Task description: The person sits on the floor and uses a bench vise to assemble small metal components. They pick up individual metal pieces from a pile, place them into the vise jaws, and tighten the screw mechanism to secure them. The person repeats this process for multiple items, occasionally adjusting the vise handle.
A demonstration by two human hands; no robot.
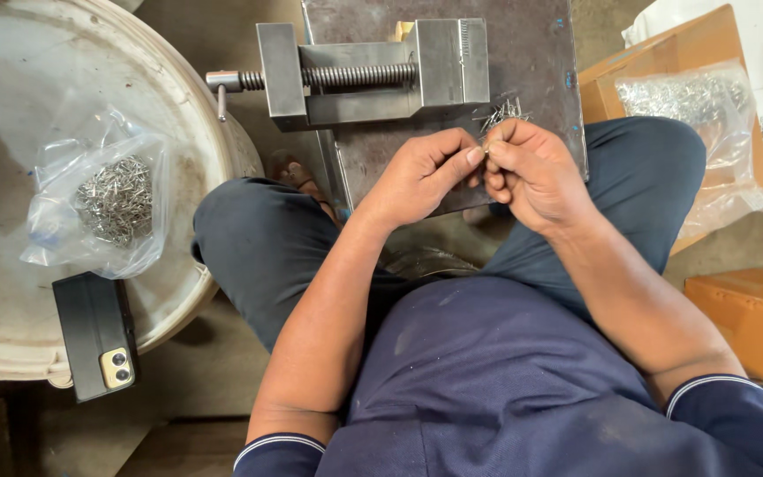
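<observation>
Both hands meet over the dark steel plate (523, 62), left hand (421, 172) and right hand (532, 168) grips pinched shut on a tiny thin metal pin (486, 148): light, stiff, slippery, best held by fingertips mid-shaft.

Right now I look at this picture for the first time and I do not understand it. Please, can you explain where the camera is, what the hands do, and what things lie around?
The camera sits on a person's head and looks down, so you see their own arms and lap. The left hand and right hand meet in the middle; their fingers pinch a small metal piece, too small to identify. Behind the hands stands a steel vise on a dark metal plate, with a few loose metal pins beside it. On the left, a round white tub lid carries a clear bag of small metal parts and a black phone. On the right, a second bag of parts lies on cardboard boxes.
</observation>
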